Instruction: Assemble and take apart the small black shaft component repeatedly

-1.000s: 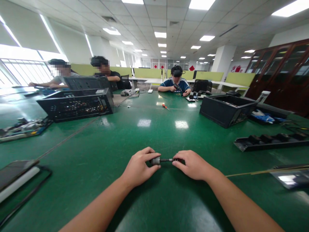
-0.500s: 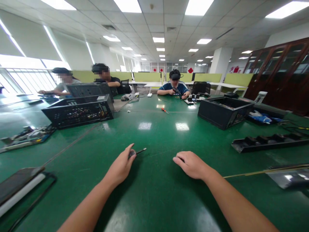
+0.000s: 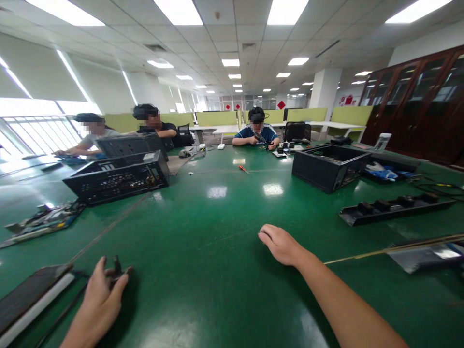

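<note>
My left hand [image 3: 99, 299] is low on the left, just above the green table [image 3: 203, 290] and beside a dark flat panel with a white edge [image 3: 39, 299]. Its thumb and fingers are curled around a small dark, blurred thing [image 3: 116, 267], which looks like the screwdriver from the earlier view. The screwdriver's shaft cannot be made out now. Right of centre, my right hand [image 3: 281, 244] rests at the table with fingers curled and the thumb pressed against them. A small dark spot shows at its fingertips, but what it holds, if anything, is hidden.
An orange screwdriver [image 3: 243, 169] lies further up the table. Open black computer cases stand at left [image 3: 119, 176] and right [image 3: 328, 166]. A circuit board [image 3: 47, 220] lies far left; a long black bracket [image 3: 395, 209] lies right. A co-worker [image 3: 257, 130] sits opposite; two more sit left.
My left hand has moved left and toward me, from mid-table to beside the dark panel, turning so the screwdriver shaft no longer shows. My right hand has hardly moved. The view has shifted slightly.
</note>
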Available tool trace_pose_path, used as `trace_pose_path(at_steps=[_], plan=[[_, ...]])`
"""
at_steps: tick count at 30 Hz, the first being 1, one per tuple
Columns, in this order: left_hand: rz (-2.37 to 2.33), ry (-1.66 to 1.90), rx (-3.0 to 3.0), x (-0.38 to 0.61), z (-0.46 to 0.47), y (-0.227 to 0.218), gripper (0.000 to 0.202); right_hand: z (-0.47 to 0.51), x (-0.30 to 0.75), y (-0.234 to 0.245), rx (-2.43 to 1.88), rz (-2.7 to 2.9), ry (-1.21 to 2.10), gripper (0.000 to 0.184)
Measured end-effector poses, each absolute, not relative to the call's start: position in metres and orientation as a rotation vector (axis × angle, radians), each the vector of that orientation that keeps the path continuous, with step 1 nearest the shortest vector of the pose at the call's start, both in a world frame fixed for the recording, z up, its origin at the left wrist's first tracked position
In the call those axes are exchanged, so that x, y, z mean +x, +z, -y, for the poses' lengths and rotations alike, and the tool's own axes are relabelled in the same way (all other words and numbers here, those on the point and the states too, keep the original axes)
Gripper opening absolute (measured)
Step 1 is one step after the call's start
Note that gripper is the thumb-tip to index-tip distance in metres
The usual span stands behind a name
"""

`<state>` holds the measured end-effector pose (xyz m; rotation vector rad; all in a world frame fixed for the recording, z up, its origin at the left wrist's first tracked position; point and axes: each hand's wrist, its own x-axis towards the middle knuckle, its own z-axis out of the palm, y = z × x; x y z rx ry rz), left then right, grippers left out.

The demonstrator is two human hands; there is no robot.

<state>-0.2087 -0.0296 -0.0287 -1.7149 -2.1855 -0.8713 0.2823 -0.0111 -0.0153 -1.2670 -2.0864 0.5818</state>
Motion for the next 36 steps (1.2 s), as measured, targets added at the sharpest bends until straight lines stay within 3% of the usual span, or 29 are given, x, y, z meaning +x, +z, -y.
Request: trace_pose_path(at_steps=[4,9,13,15,17,20,25,31,34,36], plan=[[2.324,-0.848,-1.797,-0.218,0.046,-0.039,0.084,0.011,0.282,-0.017,-1.267,2.003,0.625,0.017],[2.495,-1.255,-1.824,-0.223,0.052,-0.037,0.088,0.010,0.281,-0.020,-1.169,2.011,0.576,0.013],[2.345,-1.170,-1.839,-0.203,0.052,-0.018,0.103,0.007,0.280,-0.026,-1.077,1.993,0.584,0.013],[2.069,-1.182,-1.667,-0.180,0.058,-0.005,0.095,0.006,0.276,-0.027,-1.093,1.938,0.614,0.016],[1.831,-1.331,-1.555,-0.144,0.066,0.007,0.073,0.007,0.268,-0.024,-1.115,1.880,0.629,0.019],[2.013,-1.571,-1.997,-0.070,0.070,0.017,0.041,0.015,0.248,-0.015,-1.096,1.726,0.688,0.025],[2.497,-2.280,-2.271,0.040,0.050,0.005,0.044,0.032,0.215,-0.006,-0.985,1.691,0.670,0.016],[2.644,-3.136,-1.671,0.075,0.042,-0.025,0.036,0.034,0.204,-0.014,-1.058,1.632,0.561,0.016],[2.658,-3.096,-1.737,0.066,0.042,-0.021,0.033,0.036,0.206,-0.014,-1.049,1.740,0.516,0.019],[2.541,-2.772,-1.894,0.040,0.041,-0.010,0.037,0.037,0.211,-0.014,-1.027,1.832,0.551,0.036]])
